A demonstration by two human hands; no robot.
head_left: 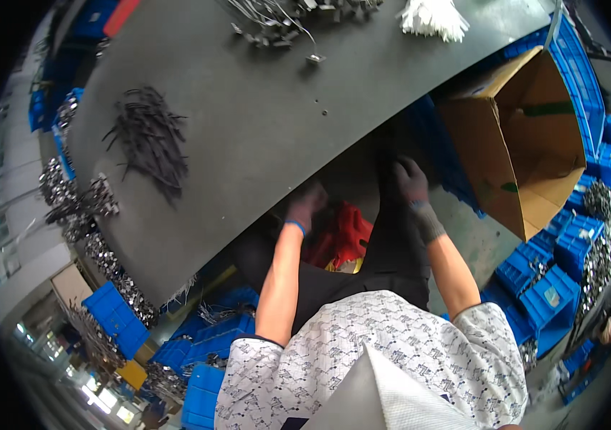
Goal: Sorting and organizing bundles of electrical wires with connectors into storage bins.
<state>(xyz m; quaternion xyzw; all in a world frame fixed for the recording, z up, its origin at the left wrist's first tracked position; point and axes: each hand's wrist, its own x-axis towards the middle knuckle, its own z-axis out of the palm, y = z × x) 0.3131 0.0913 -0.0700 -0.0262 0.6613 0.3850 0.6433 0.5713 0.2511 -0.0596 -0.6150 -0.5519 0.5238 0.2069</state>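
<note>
My left hand (pixel 307 205), in a grey glove with a blue cuff edge, is beside the near edge of the grey table (pixel 248 136). It is blurred, and its fingers cannot be made out. My right hand (pixel 411 182), in a grey glove with a long knitted cuff, is over my dark trouser leg, its fingers partly apart and nothing visible in them. Between my forearms a red cloth-like thing (pixel 349 233) with some yellow shows below the table edge. On the table lies a loose pile of thin dark strips (pixel 151 140).
Small metal parts with wires (pixel 277 32) and a bundle of white strips (pixel 434 18) lie at the table's far side. An open cardboard box (pixel 509 150) stands at the right. Blue crates (pixel 549 297) with metal parts stand at the right; more blue bins (pixel 115 319) are at the lower left.
</note>
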